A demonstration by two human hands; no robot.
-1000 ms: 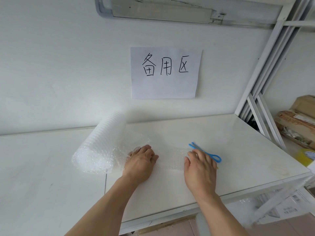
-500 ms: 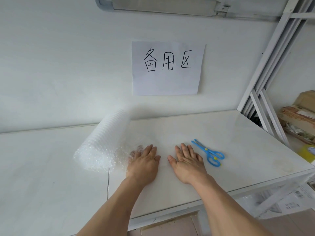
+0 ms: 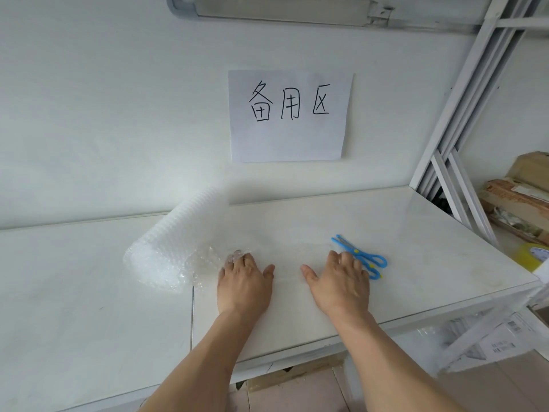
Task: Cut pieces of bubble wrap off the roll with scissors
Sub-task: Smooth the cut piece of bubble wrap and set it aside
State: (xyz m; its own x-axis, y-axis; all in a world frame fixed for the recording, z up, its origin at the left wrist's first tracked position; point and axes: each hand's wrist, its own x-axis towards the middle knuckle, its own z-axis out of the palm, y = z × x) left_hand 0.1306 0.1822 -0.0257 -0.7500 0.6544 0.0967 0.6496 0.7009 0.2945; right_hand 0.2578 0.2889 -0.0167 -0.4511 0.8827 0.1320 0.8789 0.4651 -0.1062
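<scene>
Centrally, at about 9 o'clock from the hands: clear plastic bubble wrap roll [image 3: 175, 248], lying on its side on the white glossy desk [image 3: 416, 263], long axis running from near the desk's middle toward the wall at 1 o'clock. Loose transparent bubble wrap sheet [image 3: 285, 257] unrolled from it toward 3 o'clock, spread flat over the desk top, faint and hard to trace at its far edge.

Left hand [image 3: 243, 283] palm down on the sheet just beside the roll, fingers slightly bent with tips pushed into crumpled wrap, thumb out toward 3 o'clock; pressing, grasping nothing. Right hand [image 3: 341, 281] palm down on the sheet at 3 o'clock from the left one, apart from it, fingers relaxed and a little curved, thumb out toward 9 o'clock; released, holding nothing.

Small blue plastic scissors with yellow pivot [image 3: 361, 255] lying flat on the desk just beyond the right hand's fingertips at about 1 o'clock from it, blades pointing to 10 o'clock, handle loops at 4 o'clock partly hidden behind the knuckles; contact with the fingers not discernible.

Further out: white paper sign with three handwritten black characters [image 3: 289, 117] on the white wall at 12 o'clock. White metal shelf frame [image 3: 454, 120] at 2 o'clock. Brown cardboard boxes [image 3: 523, 197] at 3 o'clock beyond the desk's edge, a yellow tape roll [image 3: 530, 257] below them.
</scene>
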